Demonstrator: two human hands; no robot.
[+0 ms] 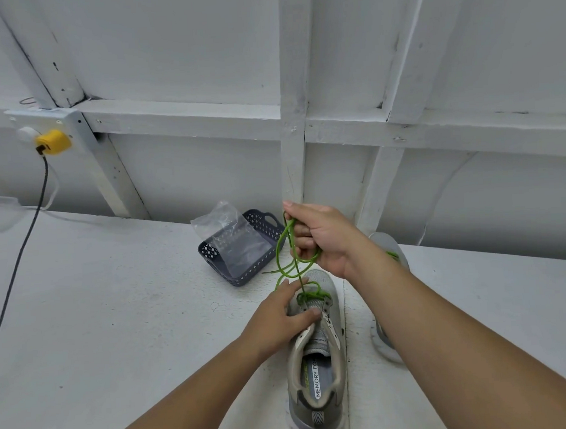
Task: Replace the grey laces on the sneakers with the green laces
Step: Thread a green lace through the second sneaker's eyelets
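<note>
Progress: near sneaker (316, 376) sits heel toward the camera on the white table (116, 305), grey lace gone, green lace (288, 247) through only the lowest eyelets by the toe, crossed once there. Upper eyelets are bare, so most of this shoe is left, I'd judge. Right hand (322, 238) is raised above the toe, fingers curled round the gathered lace ends, one strand running taut down to the eyelets. Left hand (280, 316) rests on the shoe's left side, fingers lying over the tongue, bracing rather than clamping. Second sneaker (387, 251) is mostly hidden behind the right forearm; a bit of green shows on it, can't tell how far it's laced. Room: dark basket (261, 264) with a clear plastic bag (230, 230) lies just beyond the toe, wall close behind it. Wide open table to the left; black cable (18, 261) runs well apart there.
</note>
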